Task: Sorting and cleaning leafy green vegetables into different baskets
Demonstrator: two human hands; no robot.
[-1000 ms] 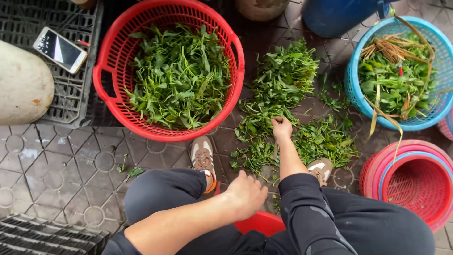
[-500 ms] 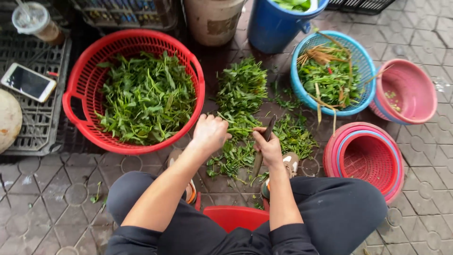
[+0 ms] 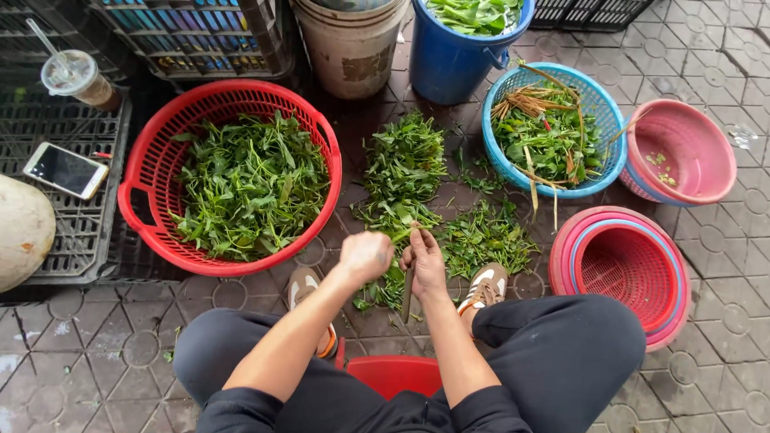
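Observation:
My left hand (image 3: 365, 256) and my right hand (image 3: 423, 261) meet over a pile of leafy green stems (image 3: 405, 180) on the paved ground, both closed on a green stem (image 3: 403, 234) held between them. A thin dark blade-like piece (image 3: 407, 295) hangs down below my right hand. To the left, a red basket (image 3: 152, 164) holds plucked green leaves (image 3: 249, 184). More loose greens (image 3: 485, 236) lie to the right of my hands. I sit low with my knees apart and my shoes (image 3: 481, 289) beside the pile.
A blue basket (image 3: 497, 152) holds stems and roots. A pink bowl (image 3: 690, 148) and stacked red and pink baskets (image 3: 622, 269) are at the right. A blue bucket (image 3: 457, 56), a beige bucket (image 3: 349, 48), a phone (image 3: 64, 170) on a black crate and a lidded drink cup (image 3: 76, 78) stand behind and left.
My left hand came forward from my knee to join the right hand at the pile. Both now hold a stem together. The view has tilted upward, showing more buckets and baskets.

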